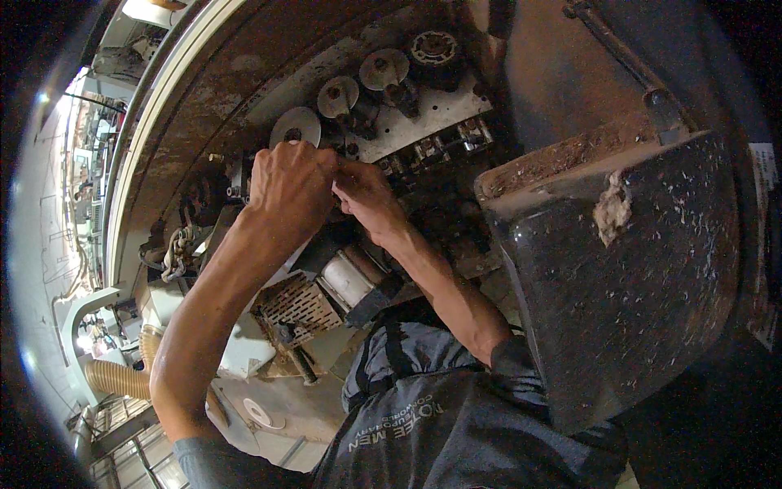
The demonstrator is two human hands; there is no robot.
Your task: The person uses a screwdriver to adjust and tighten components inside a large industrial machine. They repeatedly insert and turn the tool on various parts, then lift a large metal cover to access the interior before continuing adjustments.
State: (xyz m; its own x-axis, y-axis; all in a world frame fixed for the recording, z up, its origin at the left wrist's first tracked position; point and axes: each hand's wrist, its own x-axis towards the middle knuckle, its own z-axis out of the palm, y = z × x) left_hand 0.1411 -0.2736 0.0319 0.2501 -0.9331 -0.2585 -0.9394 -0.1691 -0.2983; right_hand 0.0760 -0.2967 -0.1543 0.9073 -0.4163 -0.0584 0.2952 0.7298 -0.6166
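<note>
My left hand is clenched, knuckles up, inside a dusty machine just below a grey round disc. My right hand meets it from the right, fingers curled and touching the left hand's fingertips. Whatever sits between the two hands is hidden by the fingers. Above them a row of round rollers stands on a pale metal plate. Both forearms rise from my grey shirt at the bottom.
A large dark metal hood flecked with wood chips fills the right side. Under the hands lie a perforated metal guard and a pale cylinder. A chain hangs at left, with a ribbed hose lower left.
</note>
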